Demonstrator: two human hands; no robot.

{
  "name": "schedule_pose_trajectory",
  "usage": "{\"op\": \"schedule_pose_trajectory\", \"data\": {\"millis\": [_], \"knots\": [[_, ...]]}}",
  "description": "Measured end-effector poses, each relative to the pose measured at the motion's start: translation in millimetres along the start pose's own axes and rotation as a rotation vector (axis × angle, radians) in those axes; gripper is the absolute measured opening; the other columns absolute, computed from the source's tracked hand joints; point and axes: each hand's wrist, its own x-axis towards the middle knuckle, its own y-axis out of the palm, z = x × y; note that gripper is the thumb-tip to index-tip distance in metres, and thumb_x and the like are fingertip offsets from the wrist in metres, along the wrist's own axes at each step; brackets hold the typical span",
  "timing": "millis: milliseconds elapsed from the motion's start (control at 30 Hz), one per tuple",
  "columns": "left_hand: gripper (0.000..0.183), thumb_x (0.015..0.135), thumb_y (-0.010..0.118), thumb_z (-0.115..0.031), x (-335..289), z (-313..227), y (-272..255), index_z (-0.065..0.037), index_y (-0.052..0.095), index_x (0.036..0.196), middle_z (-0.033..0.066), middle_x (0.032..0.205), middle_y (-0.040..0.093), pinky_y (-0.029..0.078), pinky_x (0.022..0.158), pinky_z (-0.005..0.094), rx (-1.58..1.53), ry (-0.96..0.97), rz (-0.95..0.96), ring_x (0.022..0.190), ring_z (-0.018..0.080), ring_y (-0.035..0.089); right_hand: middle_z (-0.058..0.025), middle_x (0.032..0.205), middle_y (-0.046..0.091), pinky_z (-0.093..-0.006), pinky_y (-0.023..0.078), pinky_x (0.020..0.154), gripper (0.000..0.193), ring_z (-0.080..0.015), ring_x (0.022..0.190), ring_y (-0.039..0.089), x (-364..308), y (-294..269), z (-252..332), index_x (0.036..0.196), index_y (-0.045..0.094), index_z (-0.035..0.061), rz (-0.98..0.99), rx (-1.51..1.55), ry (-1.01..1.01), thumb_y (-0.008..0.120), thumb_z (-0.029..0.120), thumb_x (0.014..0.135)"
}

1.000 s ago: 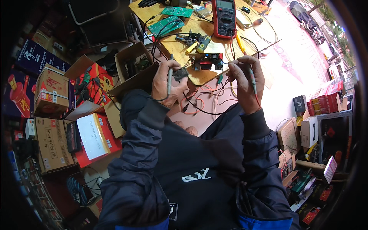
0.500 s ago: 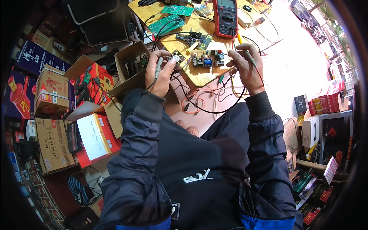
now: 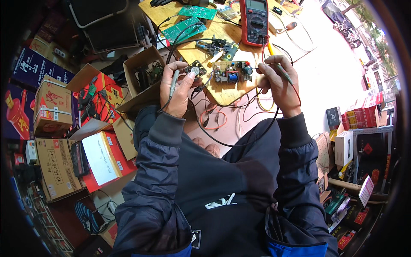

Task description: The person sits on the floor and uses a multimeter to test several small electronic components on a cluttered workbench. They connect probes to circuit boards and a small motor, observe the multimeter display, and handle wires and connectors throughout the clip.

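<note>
My left hand [image 3: 177, 91] is closed, holding a small black cooling fan [image 3: 195, 70] with a silvery hub between thumb and fingers. A grey test probe [image 3: 174, 82] is tucked in the same hand. My right hand [image 3: 283, 91] pinches a second test probe [image 3: 284, 73] with a red lead, right of the circuit board; its tip is hard to make out. That board [image 3: 231, 73], with a blue transformer and several capacitors, lies near the corner of the wooden table [image 3: 223, 96]. A red multimeter [image 3: 254, 22] stands beyond it, with leads plugged in at its near end.
Green circuit boards [image 3: 185, 28] and a clump of tools [image 3: 216, 46] lie farther back on the table. An open carton [image 3: 141, 73] stands left of it. Black cables [image 3: 239, 144] hang over my lap. More boxes [image 3: 55, 105] are stacked at left.
The whole view has shifted slightly, so the table things sit a little lower. My right hand is slightly farther from the board's right end. Both hands keep their hold.
</note>
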Motion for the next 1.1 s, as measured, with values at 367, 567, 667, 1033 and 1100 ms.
{"op": "schedule_pose_trajectory", "data": {"millis": [367,567,667,1033,1100], "knots": [[0.049,0.088,0.079,0.002,-10.7,11.7,-0.2,-0.004,0.053,0.129,0.0065,0.111,0.066,0.058,0.086,0.029,0.395,0.087,0.011,0.1,0.013,0.069,-0.0072,0.09,0.068,-0.0217,0.051,0.053,0.024,-0.0105,0.066,0.067,2.7,-2.5,-9.9,0.114,0.059,-0.0017,-0.022,-0.089,-0.039,0.071,0.012,0.1],[0.048,0.089,0.076,0.005,-10.8,10.7,2.7,-0.004,0.052,0.13,0.0068,0.114,0.063,0.058,0.084,0.0285,0.356,0.078,0.02,0.098,0.0138,0.069,-0.0081,0.096,0.068,-0.0272,0.055,0.076,0.035,-0.0134,0.085,0.067,-2.0,-1.4,-27.8,0.12,0.058,-0.0021,-0.018,-0.078,-0.139,0.078,0.011,0.094],[0.048,0.09,0.075,0.007,-11.2,8.8,3.9,-0.004,0.051,0.13,0.0064,0.115,0.063,0.057,0.084,0.0273,0.268,0.077,0.05,0.1,0.013,0.068,-0.0103,0.109,0.069,-0.03,0.056,0.082,0.052,-0.0145,0.091,0.065,-8.6,2.0,-34.1,0.128,0.054,0.0019,0.02,-0.235,-0.17,0.084,0.009,0.086],[0.053,0.089,0.077,0.007,-11.2,-2.3,0.0,-0.004,0.048,0.132,0.0065,0.117,0.06,0.054,0.094,0.03,-0.013,0.002,0.109,0.107,0.0142,0.065,-0.0065,0.094,0.072,-0.0293,0.054,0.075,0.044,-0.0137,0.083,0.068,-19.8,1.9,-31.7,0.123,0.056,0.0061,0.005,-0.3,-0.164,0.081,0.008,0.088],[0.053,0.089,0.077,0.008,-11.7,-1.3,-0.6,-0.004,0.049,0.132,0.0066,0.119,0.059,0.054,0.095,0.03,-0.008,-0.006,0.115,0.11,0.0144,0.064,-0.0057,0.092,0.069,-0.0276,0.054,0.075,0.044,-0.0127,0.084,0.066,-18.1,-2.9,-31.6,0.123,0.055,0.0038,0.048,-0.224,-0.128,0.081,0.007,0.088]]}}
